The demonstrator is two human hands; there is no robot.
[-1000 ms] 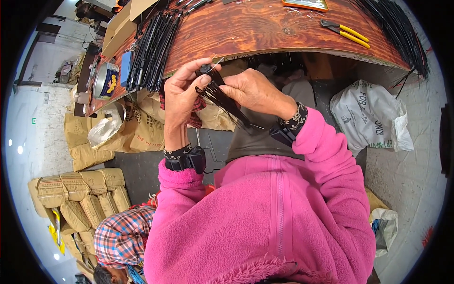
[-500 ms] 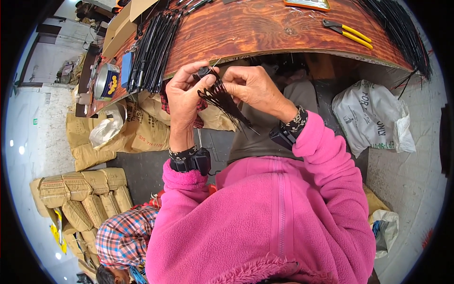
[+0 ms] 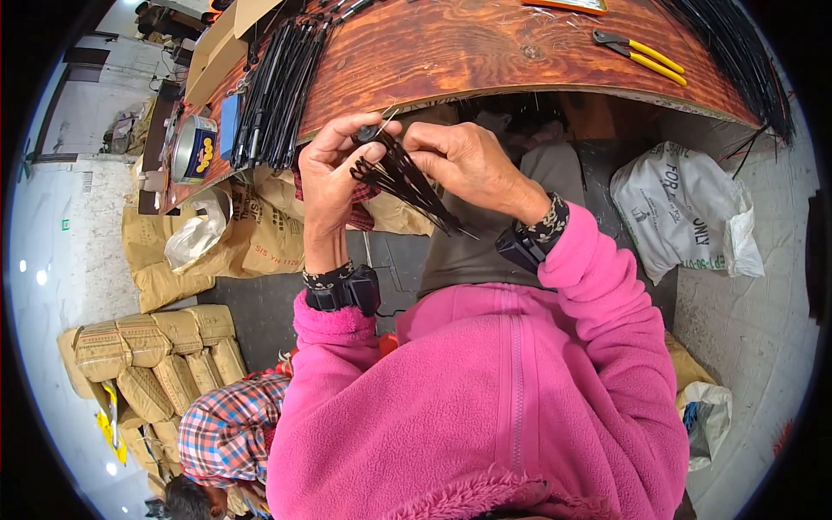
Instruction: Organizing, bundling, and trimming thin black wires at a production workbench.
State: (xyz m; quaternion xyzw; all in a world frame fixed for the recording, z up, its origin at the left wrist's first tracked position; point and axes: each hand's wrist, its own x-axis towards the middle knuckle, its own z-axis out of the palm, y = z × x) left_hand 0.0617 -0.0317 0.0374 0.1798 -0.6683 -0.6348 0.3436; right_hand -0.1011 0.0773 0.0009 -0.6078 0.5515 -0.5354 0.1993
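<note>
My left hand (image 3: 328, 178) pinches the round dark hub of a small black umbrella frame (image 3: 406, 184) between thumb and fingers, just off the table's front edge. From the hub, several thin black ribs hang down and to the right, drawing together toward a point over my lap. My right hand (image 3: 475, 166) is closed beside the ribs, thumb and forefinger pressed together near their upper part. Whatever lies between those fingertips is too small to make out. A thin pale wire (image 3: 392, 113) sticks up past the hub by my left fingers.
On the wooden table (image 3: 451, 52) lie yellow-handled pliers (image 3: 641, 57), a heap of black umbrella frames (image 3: 276, 95), long black ribs (image 3: 737, 69) and a tin (image 3: 194, 149). A white sack (image 3: 685, 212) stands right. Behind left, a person in a plaid shirt (image 3: 232, 429) bends near brown bundles (image 3: 156, 347).
My left hand has shifted slightly left with the hub, and the ribs show more openly between my hands. The right hand stays closed near the ribs. The person in plaid has moved slightly.
</note>
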